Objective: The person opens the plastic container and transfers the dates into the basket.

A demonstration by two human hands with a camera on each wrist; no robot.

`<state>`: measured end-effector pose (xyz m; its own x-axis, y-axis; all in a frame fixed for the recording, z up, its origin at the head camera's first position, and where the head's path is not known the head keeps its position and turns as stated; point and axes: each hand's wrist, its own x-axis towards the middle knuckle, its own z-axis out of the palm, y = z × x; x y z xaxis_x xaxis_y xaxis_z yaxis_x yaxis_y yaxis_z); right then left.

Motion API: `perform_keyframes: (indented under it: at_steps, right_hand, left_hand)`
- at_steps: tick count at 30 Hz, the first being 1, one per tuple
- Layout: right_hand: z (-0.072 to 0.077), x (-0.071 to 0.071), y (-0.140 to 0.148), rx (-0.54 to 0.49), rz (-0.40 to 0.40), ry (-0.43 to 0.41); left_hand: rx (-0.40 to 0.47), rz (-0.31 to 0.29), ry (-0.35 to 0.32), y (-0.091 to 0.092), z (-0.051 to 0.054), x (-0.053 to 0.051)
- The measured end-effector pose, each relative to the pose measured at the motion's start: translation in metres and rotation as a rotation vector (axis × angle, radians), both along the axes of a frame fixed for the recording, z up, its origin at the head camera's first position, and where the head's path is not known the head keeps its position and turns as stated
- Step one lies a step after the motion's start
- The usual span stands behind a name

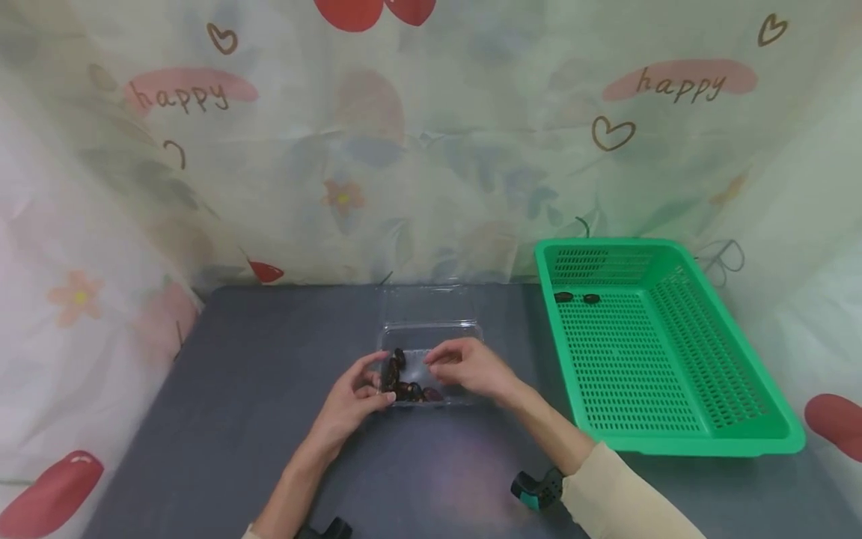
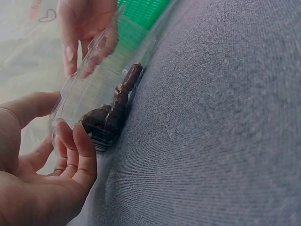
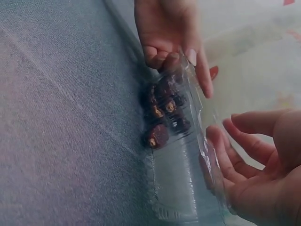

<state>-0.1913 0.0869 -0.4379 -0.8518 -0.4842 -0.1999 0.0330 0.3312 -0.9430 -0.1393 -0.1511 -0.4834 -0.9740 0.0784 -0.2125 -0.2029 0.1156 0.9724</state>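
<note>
A clear plastic clamshell box (image 1: 431, 400) lies on the table with its lid (image 1: 431, 303) folded back. Several dark brown dates (image 1: 408, 391) are gathered along its left end and near side; in the right wrist view the dates (image 3: 162, 106) show through the wall. My left hand (image 1: 352, 397) grips the left end of the box, thumb at the near corner and fingers along the side. Over the right part of the box is my right hand (image 1: 471, 367). In the right wrist view its thumb and fingers (image 3: 254, 139) stand apart, with nothing visible between them.
A green plastic basket (image 1: 680, 442) with slotted walls stands at the right, two dates (image 1: 591, 299) near its back left corner. The grey table (image 1: 269, 359) runs back to a patterned curtain (image 1: 431, 187), which also hangs at both sides.
</note>
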Motion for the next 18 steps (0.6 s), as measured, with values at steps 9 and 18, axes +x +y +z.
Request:
perform_keyframes:
  at_steps: [9, 18]
  right_hand:
    - [-0.011, -0.004, -0.011, 0.065, -0.002, -0.016]
    - [-0.013, -0.006, -0.021, 0.205, 0.000, -0.069]
  left_hand:
    - [-0.015, -0.003, -0.003, 0.000, 0.001, 0.001]
    - [-0.004, -0.023, -0.001, -0.001, 0.001, 0.001]
